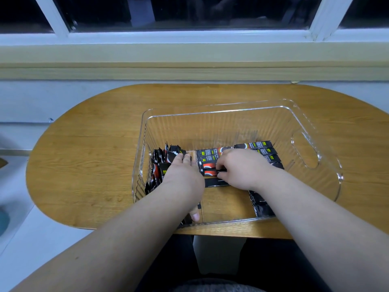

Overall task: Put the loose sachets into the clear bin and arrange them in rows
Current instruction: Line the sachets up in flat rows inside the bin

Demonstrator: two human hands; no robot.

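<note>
Black sachets (265, 153) in clear bin (305, 131), beneath left hand (181, 174), right hand (242, 168)

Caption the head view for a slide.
Inside the clear bin, left hand touches upright sachets while right hand pinches a sachet in the flat row.

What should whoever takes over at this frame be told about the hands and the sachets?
Left hand rests on the upright sachets by the left wall of the clear bin.
Right hand pinches a sachet at the flat row in the middle.
Done: no loose sachets show on the wooden table; all visible ones are in the bin.
Left: the near-right sachets lie out of line; the rows are unfinished.
</note>
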